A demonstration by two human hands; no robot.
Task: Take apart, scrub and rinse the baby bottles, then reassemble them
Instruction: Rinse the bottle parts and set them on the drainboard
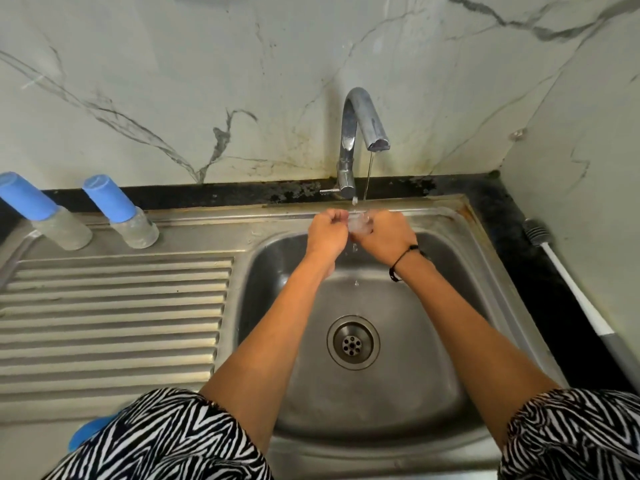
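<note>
- Evidently the job is near its end: two clear plastic baby bottles with blue caps [62,216] [119,211] stand assembled, well left of the grip.
- Left hand [327,230] and right hand [386,237] pinch a small clear soft piece [358,226] between them under the tap's thin stream [367,178].
- Its pointing and long axis cannot be told.

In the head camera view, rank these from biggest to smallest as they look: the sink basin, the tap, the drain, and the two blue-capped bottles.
1. sink basin
2. tap
3. left bottle and right bottle: alike, not ranked; the left sits at the distorted edge
4. drain
</note>
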